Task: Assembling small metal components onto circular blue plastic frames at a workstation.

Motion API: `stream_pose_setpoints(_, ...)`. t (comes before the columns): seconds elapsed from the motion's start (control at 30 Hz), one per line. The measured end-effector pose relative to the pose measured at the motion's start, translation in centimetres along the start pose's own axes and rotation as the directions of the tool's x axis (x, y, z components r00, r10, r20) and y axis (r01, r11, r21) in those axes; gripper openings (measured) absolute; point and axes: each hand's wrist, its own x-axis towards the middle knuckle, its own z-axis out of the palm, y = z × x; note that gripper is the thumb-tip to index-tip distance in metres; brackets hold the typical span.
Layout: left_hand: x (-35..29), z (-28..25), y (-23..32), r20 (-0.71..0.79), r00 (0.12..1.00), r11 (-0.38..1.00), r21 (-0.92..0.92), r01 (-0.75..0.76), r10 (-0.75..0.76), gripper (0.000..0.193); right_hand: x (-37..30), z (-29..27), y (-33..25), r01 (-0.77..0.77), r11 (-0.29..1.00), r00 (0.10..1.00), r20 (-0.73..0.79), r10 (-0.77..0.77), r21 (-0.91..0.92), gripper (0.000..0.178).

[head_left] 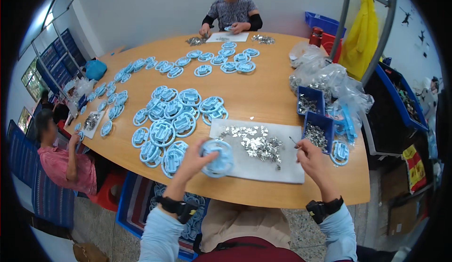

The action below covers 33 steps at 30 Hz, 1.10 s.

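My left hand (190,162) is closed on the edge of a light-blue plastic ring part (220,158), held over the left edge of a white pad (263,173). Small shiny metal pieces (261,145) lie loose across that pad. Near its right edge, my right hand (310,158) pinches a thin dark pointed tool (293,141); its exact kind is too small to make out. Just beyond the right hand stands a blue bin (325,153) of small metal pieces. Left of the pad, similar light-blue ring parts (162,132) lie piled on the table.
A second blue bin (310,113) and clear plastic bags (320,69) stand at the right. One more ring part (339,153) lies near the table's right edge. Across the table (263,92) sits a person (233,12); another person (66,156) sits left. A blue crate (127,210) stands below.
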Motion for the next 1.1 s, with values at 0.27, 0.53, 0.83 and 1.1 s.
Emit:
stream_pose_setpoints(0.27, -0.1, 7.0, -3.8, 0.062, 0.99, 0.984, 0.122, -0.133, 0.126, 0.062, -2.0, 4.8, 6.1, 0.065, 0.964, 0.997, -0.024, -0.074, -0.258, 0.018)
stream_pose_setpoints(0.53, -3.9, 5.9, -3.6, -0.038, 0.822, 0.757, 0.415, -0.504, 0.568, 0.05, 0.6, 5.9, 6.7, 0.011, 0.942, 0.999, 0.035, 0.001, -0.336, 0.018)
stream_pose_setpoints(0.83, -14.7, 5.4, -6.8, 0.225, 0.886, 0.863, 0.225, -0.453, 0.406, 0.019, -0.7, 3.7, 6.0, -0.097, 0.932, 0.991, -0.121, 0.058, -0.349, 0.018)
stream_pose_setpoints(1.1, -17.3, 5.8, -17.3, 0.325, 0.89, 0.641, 0.766, -0.049, -0.32, 0.049, -2.2, 1.3, 6.6, 0.036, 0.94, 0.995, -0.071, -0.064, -0.34, 0.019)
